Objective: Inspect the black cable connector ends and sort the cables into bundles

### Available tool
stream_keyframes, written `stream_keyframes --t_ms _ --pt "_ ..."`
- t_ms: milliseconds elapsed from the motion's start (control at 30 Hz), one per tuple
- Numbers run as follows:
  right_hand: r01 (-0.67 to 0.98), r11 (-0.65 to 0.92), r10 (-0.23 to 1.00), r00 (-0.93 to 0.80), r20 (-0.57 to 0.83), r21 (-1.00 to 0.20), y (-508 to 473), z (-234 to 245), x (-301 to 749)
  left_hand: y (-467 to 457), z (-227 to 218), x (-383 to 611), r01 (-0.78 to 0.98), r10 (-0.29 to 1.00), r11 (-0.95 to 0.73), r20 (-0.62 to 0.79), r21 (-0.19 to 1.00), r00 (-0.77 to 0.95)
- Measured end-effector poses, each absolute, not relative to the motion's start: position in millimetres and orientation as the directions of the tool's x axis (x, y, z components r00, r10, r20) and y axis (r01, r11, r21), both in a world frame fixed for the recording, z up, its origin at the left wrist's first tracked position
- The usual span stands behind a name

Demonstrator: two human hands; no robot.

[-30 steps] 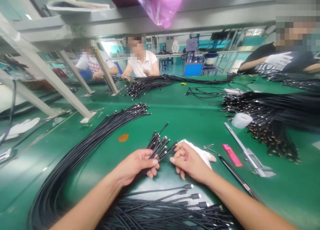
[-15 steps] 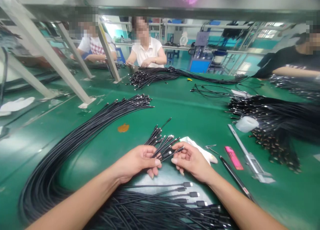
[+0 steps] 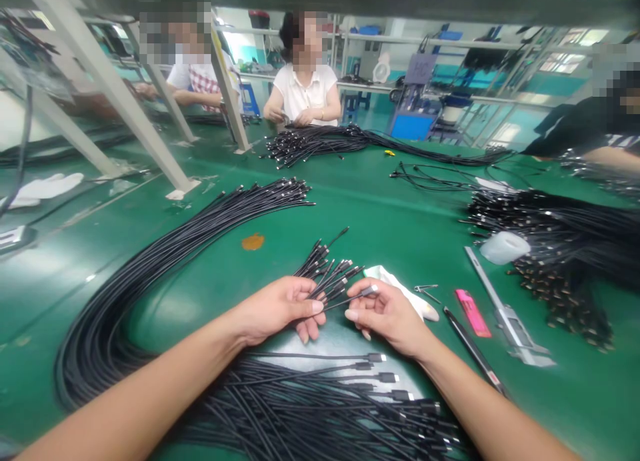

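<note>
Head view, green workbench [image 3: 380, 227], black cable bundles [image 3: 150, 267], seated co-worker [image 3: 303, 91]

Left hand: our left hand [image 3: 275, 309] grips a fan of thin black cables [image 3: 325, 281] with metal-tipped connectors.
Right hand: our right hand [image 3: 391, 313] pinches one black cable [image 3: 350, 299] near its connector.
Below: a heap of black cables [image 3: 300, 407] lies just under our hands.
Right: a white cloth glove [image 3: 400, 294], flat pink plastic tool [image 3: 473, 313], slim black pen [image 3: 473, 347] and steel digital caliper [image 3: 510, 321] rest on the green mat [image 3: 400, 247].

A digital caliper [image 3: 507, 321] lies near a pink cutter [image 3: 467, 313].
</note>
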State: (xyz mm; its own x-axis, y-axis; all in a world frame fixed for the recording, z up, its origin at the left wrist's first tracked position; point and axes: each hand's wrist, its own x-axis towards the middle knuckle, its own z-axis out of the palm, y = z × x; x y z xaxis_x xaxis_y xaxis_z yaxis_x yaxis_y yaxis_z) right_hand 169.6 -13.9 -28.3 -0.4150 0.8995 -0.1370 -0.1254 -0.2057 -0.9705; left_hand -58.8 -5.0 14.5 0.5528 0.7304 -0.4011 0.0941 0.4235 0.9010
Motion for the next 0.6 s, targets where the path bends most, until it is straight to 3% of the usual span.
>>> stream_keyframes --t_ms 133,233,333,433,500,600 --pt "0.037 -0.133 0.914 -0.382 -0.137 -0.99 -7 -5 187 -4 14 -59 0.094 0.756 0.401 -0.387 0.911 0.529" --pt "0.294 0.044 0.988 -0.154 -0.002 -0.955 4 11 209 -3 13 -60 0.096 0.768 0.384 -0.375 0.918 0.519" --pt "0.671 0.198 0.976 -0.067 0.207 -0.715 12 6 222 -4 13 -60 0.106 0.762 0.382 -0.378 0.918 0.526" --pt "0.852 0.275 0.958 -0.202 0.205 -0.446 14 -17 222 -6 11 -56 0.152 0.746 0.374 -0.394 0.915 0.537" --pt "0.884 0.258 0.964 -0.207 0.169 -0.39 14 -31 220 -8 7 -53 0.22 0.745 0.345 -0.409 0.912 0.526" --pt "0.889 0.189 0.978 -0.133 0.159 -0.418 15 -32 222 -10 -2 -49 0.349 0.762 0.286 -0.433 0.892 0.482"
